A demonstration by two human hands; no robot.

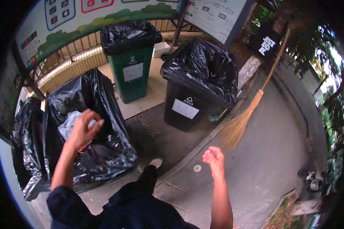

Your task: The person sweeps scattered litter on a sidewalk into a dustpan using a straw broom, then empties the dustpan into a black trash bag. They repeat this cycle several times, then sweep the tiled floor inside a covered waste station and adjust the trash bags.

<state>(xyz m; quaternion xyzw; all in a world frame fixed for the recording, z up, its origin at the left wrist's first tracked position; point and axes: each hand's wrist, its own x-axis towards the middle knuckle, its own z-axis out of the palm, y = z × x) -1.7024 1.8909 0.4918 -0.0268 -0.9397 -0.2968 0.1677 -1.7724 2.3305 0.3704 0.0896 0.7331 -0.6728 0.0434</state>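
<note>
My left hand (84,127) is over a large bin (119,148) lined with a black plastic bag, its fingers curled. A crumpled whitish plastic bag (68,124) shows just behind the hand and between thumb and fingers; whether they grip it cannot be told. Beneath the wrist, a bit of red litter (84,146) is partly hidden. Over the pavement, my right hand (215,160) is raised with its fingers curled in and nothing visible in them. Below and left of it lies a small round pale disc (197,168). The bristles of a straw broom (240,123) are just beyond that hand.
A green wheeled bin (129,77) and a dark bin (180,107), both bag-lined, stand ahead. Behind them are a printed board (103,21) and railing (74,54). A kerb (189,159) crosses the ground. Dark cloth with white lettering (265,43) appears near the broom handle.
</note>
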